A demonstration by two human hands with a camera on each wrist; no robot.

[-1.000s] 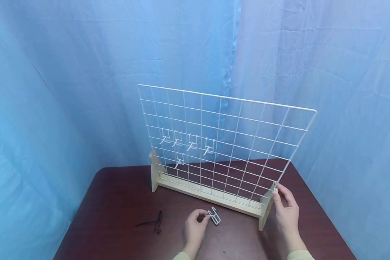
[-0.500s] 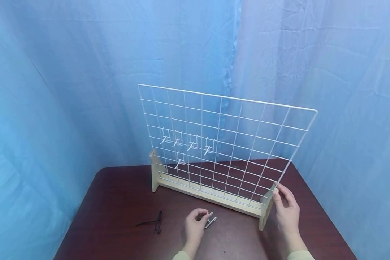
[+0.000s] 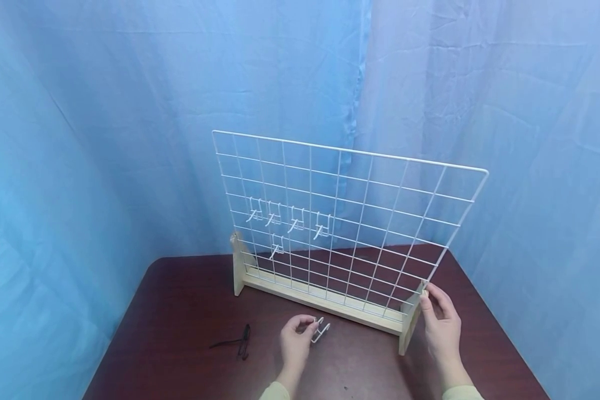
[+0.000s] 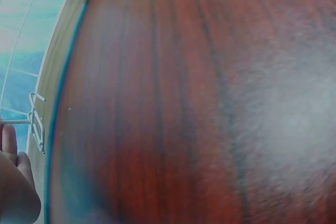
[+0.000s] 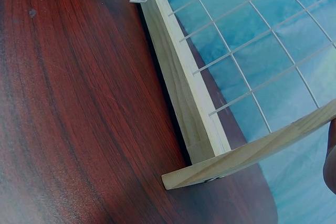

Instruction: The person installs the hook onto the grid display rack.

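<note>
My left hand (image 3: 296, 341) pinches a white wire hook (image 3: 321, 331) between thumb and fingertips, in front of the wooden base. In the left wrist view the same hook (image 4: 35, 121) shows its bent ends and its straight prong running to the fingers. A white wire grid panel (image 3: 350, 194) stands upright in a wooden stand (image 3: 325, 303). My right hand (image 3: 442, 328) grips the top of the stand's right end piece (image 3: 410, 322), beside the grid's lower right edge. Several white hooks (image 3: 296, 219) hang on the grid's left half, one of them lower than the others.
A black wire hook (image 3: 242, 343) lies on the dark red table (image 3: 180, 311), left of my left hand. Blue curtains (image 3: 155, 111) hang behind the table and along both sides.
My left hand has turned the white hook between its fingers, changing its angle, and shifted slightly left and up. The right hand stays on the stand.
</note>
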